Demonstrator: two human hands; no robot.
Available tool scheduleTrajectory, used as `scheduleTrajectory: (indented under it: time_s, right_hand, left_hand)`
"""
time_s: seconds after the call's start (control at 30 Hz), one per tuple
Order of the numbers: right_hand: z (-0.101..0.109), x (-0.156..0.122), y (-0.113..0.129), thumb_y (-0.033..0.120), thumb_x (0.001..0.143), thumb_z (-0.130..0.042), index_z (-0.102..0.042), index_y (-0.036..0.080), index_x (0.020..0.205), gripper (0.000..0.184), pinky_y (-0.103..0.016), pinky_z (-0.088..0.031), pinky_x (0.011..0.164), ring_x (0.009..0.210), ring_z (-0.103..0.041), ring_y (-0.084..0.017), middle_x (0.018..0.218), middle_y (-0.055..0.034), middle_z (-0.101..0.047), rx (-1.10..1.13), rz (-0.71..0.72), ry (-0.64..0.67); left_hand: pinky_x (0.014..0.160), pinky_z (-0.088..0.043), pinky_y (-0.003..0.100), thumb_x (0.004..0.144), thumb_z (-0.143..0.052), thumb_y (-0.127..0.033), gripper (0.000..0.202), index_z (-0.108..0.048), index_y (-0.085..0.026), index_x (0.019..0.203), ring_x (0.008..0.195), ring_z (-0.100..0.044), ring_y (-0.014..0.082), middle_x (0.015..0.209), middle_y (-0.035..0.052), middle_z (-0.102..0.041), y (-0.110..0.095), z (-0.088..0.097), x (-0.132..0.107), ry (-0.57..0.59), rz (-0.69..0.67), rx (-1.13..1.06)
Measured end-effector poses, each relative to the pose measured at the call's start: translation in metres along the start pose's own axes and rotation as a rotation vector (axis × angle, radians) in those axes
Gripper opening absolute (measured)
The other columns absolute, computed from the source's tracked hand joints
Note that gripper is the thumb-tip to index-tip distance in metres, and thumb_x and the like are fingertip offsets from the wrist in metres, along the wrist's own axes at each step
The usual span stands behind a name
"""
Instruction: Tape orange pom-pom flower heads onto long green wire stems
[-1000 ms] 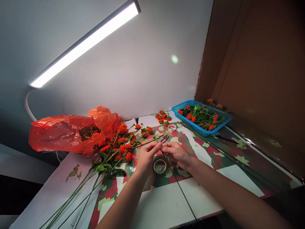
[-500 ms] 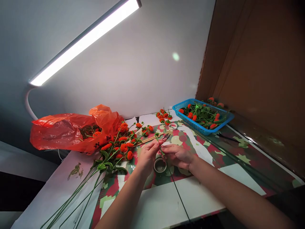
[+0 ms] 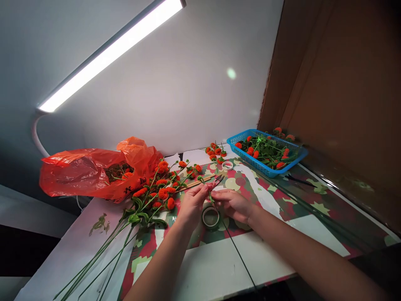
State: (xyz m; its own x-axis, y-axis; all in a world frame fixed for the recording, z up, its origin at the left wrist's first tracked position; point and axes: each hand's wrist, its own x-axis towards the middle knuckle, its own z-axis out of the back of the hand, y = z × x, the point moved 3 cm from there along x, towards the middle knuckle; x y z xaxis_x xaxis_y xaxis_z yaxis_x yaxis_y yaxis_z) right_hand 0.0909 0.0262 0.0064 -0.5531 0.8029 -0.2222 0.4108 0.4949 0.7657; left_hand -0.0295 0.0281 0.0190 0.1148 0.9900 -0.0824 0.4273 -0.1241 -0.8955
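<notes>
Over the tape roll, my left hand pinches a thin green flower stem between thumb and fingers. A small green tip pokes out beyond these fingertips. My right hand is closed on the same stem just below, its fingertips close to the left ones. From there the bare dark part of the stem slants down to the front edge of the table. A roll of dark green tape stands right beneath the hands. Whether a tape strip runs up to the fingers is too small to tell.
Orange flowers on long stems lie at left beside a red plastic bag. Orange blooms, a white ring, wooden sticks and pliers lie beyond. A blue basket holds more flowers. A lamp hangs above.
The green tip has tilted down and to the left in my left fingers. The stem's lower end has shifted slightly right. Both hands keep their hold.
</notes>
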Motion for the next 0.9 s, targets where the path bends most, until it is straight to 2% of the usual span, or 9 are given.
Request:
scheduleTrajectory:
  time_s: [0.17,0.33,0.53,0.67,0.77,0.9]
  right_hand:
    - [-0.0015,-0.0021,-0.0006,0.026,0.065,-0.072,-0.057,0.013,0.065,0.02,-0.023,-0.033,0.058,0.055,-0.044,-0.007,0.057,0.0035,-0.05,0.055,-0.086,0.062]
    - [-0.0036,-0.0023,-0.0022,0.025,0.068,-0.072,-0.054,0.014,0.065,0.021,-0.023,-0.032,0.059,0.055,-0.041,-0.007,0.055,0.0043,-0.046,0.093,-0.119,0.197]
    - [-0.0046,-0.0015,-0.0039,0.023,0.07,-0.071,-0.053,0.013,0.064,0.021,-0.022,-0.032,0.058,0.052,-0.035,-0.006,0.051,0.0056,-0.041,0.109,-0.105,0.238]
    - [-0.0064,-0.0027,-0.005,0.023,0.071,-0.07,-0.051,0.014,0.064,0.022,-0.022,-0.029,0.056,0.05,-0.033,-0.006,0.05,0.006,-0.039,0.156,-0.144,0.29]
    - [-0.0057,-0.0027,-0.0041,0.021,0.066,-0.073,-0.054,0.014,0.066,0.021,-0.023,-0.03,0.056,0.052,-0.037,-0.006,0.057,0.0052,-0.044,0.167,-0.128,0.234]
    - [-0.0017,-0.0012,-0.0008,0.025,0.063,-0.075,-0.059,0.013,0.071,0.021,-0.022,-0.031,0.055,0.056,-0.044,-0.007,0.063,0.003,-0.051,0.016,-0.02,0.117]
  left_hand:
    - [0.07,-0.047,0.028,0.059,-0.077,-0.033,0.025,-0.071,-0.014,0.075,0.091,-0.062,0.0227,0.093,0.0097,-0.071,0.0008,-0.0036,-0.0021,0.036,0.039,-0.103]
    - [0.059,-0.048,0.026,0.064,-0.074,-0.033,0.023,-0.069,-0.016,0.079,0.083,-0.064,0.0214,0.1,0.009,-0.069,0.0053,-0.0046,-0.0046,0.066,0.105,-0.141]
    - [0.069,-0.049,0.029,0.06,-0.076,-0.034,0.025,-0.068,-0.015,0.074,0.094,-0.062,0.0251,0.094,0.0096,-0.07,0.0079,-0.0045,-0.0028,0.063,0.065,-0.153]
    - [0.078,-0.047,0.029,0.064,-0.073,-0.033,0.022,-0.069,-0.016,0.076,0.099,-0.06,0.0241,0.1,0.0097,-0.069,0.0061,-0.0042,-0.0036,0.084,0.076,-0.137]
    - [0.079,-0.046,0.031,0.066,-0.072,-0.036,0.023,-0.07,-0.016,0.078,0.1,-0.059,0.0251,0.1,0.01,-0.069,0.0043,-0.0046,-0.0043,0.107,0.077,-0.123]
    - [0.076,-0.046,0.03,0.065,-0.072,-0.038,0.026,-0.071,-0.016,0.077,0.089,-0.061,0.0225,0.086,0.0085,-0.07,0.0035,-0.0029,-0.005,0.067,0.025,-0.072]
